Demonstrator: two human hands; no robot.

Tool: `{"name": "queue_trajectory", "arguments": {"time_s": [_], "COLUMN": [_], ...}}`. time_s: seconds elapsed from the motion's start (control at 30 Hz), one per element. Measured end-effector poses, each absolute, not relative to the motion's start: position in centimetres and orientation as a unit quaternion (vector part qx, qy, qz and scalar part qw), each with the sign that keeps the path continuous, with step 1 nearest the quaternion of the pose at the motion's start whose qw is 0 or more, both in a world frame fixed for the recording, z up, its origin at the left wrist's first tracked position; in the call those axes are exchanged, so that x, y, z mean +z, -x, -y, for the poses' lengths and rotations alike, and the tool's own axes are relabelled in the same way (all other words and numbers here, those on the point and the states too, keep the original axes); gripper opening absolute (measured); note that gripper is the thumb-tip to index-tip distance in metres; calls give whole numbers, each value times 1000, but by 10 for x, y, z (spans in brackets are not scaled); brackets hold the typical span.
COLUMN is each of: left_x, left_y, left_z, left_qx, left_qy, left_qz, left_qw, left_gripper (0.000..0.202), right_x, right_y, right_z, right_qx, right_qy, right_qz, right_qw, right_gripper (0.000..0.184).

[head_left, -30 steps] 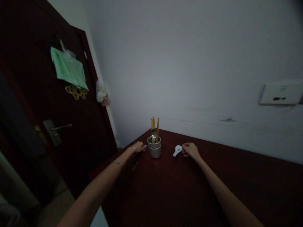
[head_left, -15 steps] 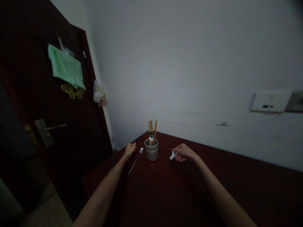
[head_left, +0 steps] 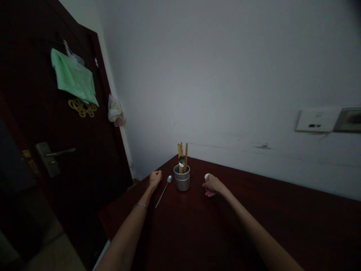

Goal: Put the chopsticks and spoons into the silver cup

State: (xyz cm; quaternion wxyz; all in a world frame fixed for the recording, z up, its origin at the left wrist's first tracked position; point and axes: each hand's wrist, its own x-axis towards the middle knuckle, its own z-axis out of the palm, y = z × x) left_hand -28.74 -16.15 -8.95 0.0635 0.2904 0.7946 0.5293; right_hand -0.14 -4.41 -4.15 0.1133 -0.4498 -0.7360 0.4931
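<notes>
A grey utensil cup (head_left: 182, 181) with wooden chopsticks (head_left: 183, 156) and a metal spoon in it stands near the far corner of a dark red table (head_left: 254, 226). My right hand (head_left: 212, 184) is closed around a small white ceramic spoon (head_left: 207, 175), whose end shows above my fingers, just right of the cup. My left hand (head_left: 155, 177) rests curled on the table left of the cup, holding nothing. A long metal spoon (head_left: 163, 190) lies on the table between my left hand and the cup.
A dark door (head_left: 56, 124) with a metal handle (head_left: 53, 154), a green cloth (head_left: 72, 77) and a yellow ornament stands to the left. A white wall runs behind the table, with a socket plate (head_left: 316, 119) at right. The table's left edge drops to the floor.
My left hand let go of the metal spoon and drew back left. My right hand closed over the white ceramic spoon and lifted it off the table.
</notes>
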Motion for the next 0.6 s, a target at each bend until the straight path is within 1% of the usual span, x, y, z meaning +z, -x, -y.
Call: {"name": "queue_trajectory", "arguments": {"time_s": [0.07,0.17,0.33,0.5,0.6], "left_x": [-91,-93,-95,-98,-100], "left_y": [289,292,294,297,297], "left_z": [160,158,157,156,156], "left_qx": [531,531,525,514,508], "left_qy": [-292,-295,-303,-303,-306], "left_qz": [-793,-792,-794,-802,-805], "left_qw": [62,59,48,37,28], "left_gripper": [36,37,35,36,37], "right_x": [-44,-44,-43,-41,-39], "right_y": [0,-2,12,35,43], "right_z": [35,20,-2,-22,-29], "right_qx": [505,525,552,558,560], "right_qy": [465,472,452,454,457], "right_qz": [712,679,660,643,639], "right_qw": [149,205,236,264,264], "right_gripper": [17,10,1,13,16]}}
